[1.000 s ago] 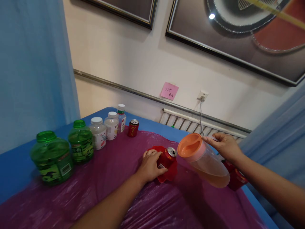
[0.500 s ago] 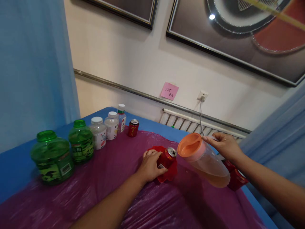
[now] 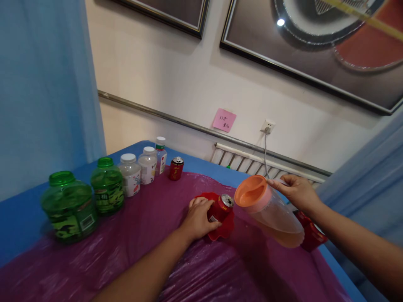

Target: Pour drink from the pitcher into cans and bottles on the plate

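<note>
My left hand [image 3: 199, 217] is wrapped round a red drink can [image 3: 219, 209], which leans to the right with its opened top facing up. Beneath the can lies a red scalloped dish [image 3: 227, 230]. My right hand [image 3: 297, 193] grips the handle of a clear pitcher [image 3: 273, 216] with an orange lid [image 3: 251, 192]. The pitcher is tilted, its lid end toward the can and a little apart from it. Brownish liquid lies along its lower side. I cannot make out any stream between lid and can.
On the left stand two green jugs [image 3: 68, 209], clear white-capped bottles [image 3: 129, 176] and another red can [image 3: 176, 169]. Red cans [image 3: 313, 238] sit behind the pitcher at the right. Purple plastic sheeting [image 3: 132, 235] covers the blue table [image 3: 19, 222]. A radiator [image 3: 242, 162] is beyond.
</note>
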A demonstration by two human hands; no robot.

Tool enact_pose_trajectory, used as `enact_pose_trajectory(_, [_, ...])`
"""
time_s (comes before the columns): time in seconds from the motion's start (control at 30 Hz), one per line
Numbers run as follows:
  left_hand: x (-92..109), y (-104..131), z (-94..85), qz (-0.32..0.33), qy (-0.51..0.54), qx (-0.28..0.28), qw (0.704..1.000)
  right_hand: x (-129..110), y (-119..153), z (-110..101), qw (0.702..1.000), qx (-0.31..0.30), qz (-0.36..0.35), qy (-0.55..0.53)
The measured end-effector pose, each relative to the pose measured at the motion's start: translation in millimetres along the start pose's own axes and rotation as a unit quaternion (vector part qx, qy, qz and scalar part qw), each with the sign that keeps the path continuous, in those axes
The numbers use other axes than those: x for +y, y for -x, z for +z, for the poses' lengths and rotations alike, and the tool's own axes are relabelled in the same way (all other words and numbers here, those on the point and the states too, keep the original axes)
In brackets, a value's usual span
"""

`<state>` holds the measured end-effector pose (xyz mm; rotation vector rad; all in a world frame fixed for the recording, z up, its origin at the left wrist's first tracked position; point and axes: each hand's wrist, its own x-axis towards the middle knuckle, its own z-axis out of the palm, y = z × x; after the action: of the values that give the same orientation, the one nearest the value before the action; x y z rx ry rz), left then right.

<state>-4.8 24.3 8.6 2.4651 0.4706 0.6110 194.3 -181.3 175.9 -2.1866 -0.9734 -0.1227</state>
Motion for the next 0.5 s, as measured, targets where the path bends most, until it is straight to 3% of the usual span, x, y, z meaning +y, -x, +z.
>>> enact_pose_trajectory(0.5, [2.1,0.3,-0.3,-0.004,0.009,0.006,1.0,-0.5,-0.7,1.2,1.0,-0.004,-0.009,-0.006])
